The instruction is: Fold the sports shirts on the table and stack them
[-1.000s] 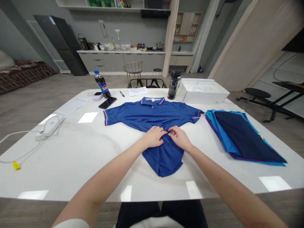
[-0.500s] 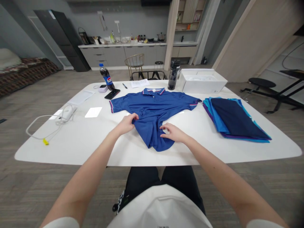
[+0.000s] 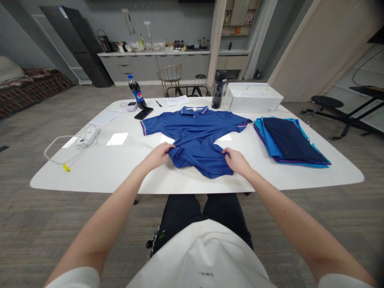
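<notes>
A blue polo shirt point(image 3: 195, 130) lies on the white table point(image 3: 120, 172), its collar toward the far side and its short sleeves spread left and right. Red and white stripes trim the collar and cuffs. My left hand point(image 3: 160, 155) pinches the shirt's left edge near the hem. On the opposite edge, my right hand point(image 3: 237, 161) is closed on the fabric between thumb and fingers. Between both hands the lower part is wrinkled and slightly raised, with the hem hanging loosely toward me.
Right of the shirt lies a stack of folded clothes point(image 3: 289, 138), dark navy on top. Behind stand a white box point(image 3: 252, 98) and a dark bottle point(image 3: 219, 90). A cola bottle point(image 3: 137, 94), a phone point(image 3: 144, 113) and a power strip point(image 3: 88, 135) with cable occupy the left side.
My right hand has moved right and closed on the shirt's right edge; before, its fingers were apart. The lower part of the shirt has spread wider. My left hand keeps its pinch.
</notes>
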### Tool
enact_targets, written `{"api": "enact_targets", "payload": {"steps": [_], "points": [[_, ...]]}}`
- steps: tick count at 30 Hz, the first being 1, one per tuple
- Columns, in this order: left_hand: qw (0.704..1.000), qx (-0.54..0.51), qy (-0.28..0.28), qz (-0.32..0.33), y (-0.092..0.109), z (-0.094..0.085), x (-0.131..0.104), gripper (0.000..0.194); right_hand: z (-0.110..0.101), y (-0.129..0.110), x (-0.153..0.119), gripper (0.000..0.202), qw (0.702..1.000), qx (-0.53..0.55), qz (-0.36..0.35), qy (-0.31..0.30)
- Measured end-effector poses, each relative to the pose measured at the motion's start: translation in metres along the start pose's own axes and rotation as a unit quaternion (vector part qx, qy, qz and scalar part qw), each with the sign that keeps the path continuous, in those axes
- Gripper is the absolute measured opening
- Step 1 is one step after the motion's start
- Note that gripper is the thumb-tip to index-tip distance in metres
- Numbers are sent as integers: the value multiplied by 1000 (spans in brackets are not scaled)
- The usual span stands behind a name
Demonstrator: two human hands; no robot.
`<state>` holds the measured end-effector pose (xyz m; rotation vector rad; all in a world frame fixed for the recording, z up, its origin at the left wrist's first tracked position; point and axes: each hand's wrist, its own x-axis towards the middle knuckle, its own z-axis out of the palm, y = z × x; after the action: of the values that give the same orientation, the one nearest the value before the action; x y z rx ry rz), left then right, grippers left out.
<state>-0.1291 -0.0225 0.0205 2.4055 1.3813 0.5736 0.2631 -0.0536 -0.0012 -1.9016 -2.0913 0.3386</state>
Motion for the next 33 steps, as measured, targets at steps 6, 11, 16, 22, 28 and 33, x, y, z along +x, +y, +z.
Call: {"api": "enact_targets", "payload": {"steps": [6,11,16,22,28,33], "points": [[997,-34,-68,-25,-2,-31,-37,19,-41,55,-30,28,993,-79,54,-70],[995,-20,-97,30,20,-11,-54,28,-29,41,-50,27,994,-83,-57,-31],[987,122,-99,-43,46,30,-59,41,2,10,-68,32,990,-54,-121,-51],[953,265,-49,-140,62,49,-86,43,3,19,-86,36,979,-199,13,-48],[941,238,-137,-199,62,25,-94,50,-25,41,-82,42,954,-228,73,-180],[962,232,-34,-141,52,34,-61,35,-10,17,-43,36,991,-101,-81,-24]]}}
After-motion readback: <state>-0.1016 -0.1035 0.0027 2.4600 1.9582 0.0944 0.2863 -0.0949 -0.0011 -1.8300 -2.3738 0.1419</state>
